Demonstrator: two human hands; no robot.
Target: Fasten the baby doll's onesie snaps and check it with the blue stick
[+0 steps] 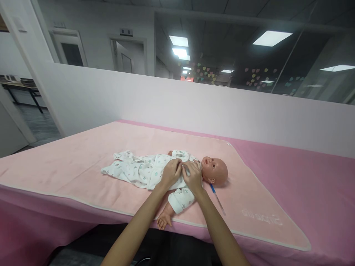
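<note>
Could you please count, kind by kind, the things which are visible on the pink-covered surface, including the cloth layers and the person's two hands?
Doll: 1
Printed white outfit: 1
Blue-and-clear stick: 1
Peach mat: 1
Pink cover: 1
Hands (left hand, right hand): 2
Total: 7

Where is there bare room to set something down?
Widest: pink mat left of the outfit's legs. Another patch: between the doll's head and the mat's right edge. Crowded: the chest, under the left hand and right hand, and around the blue end of the stick.
</note>
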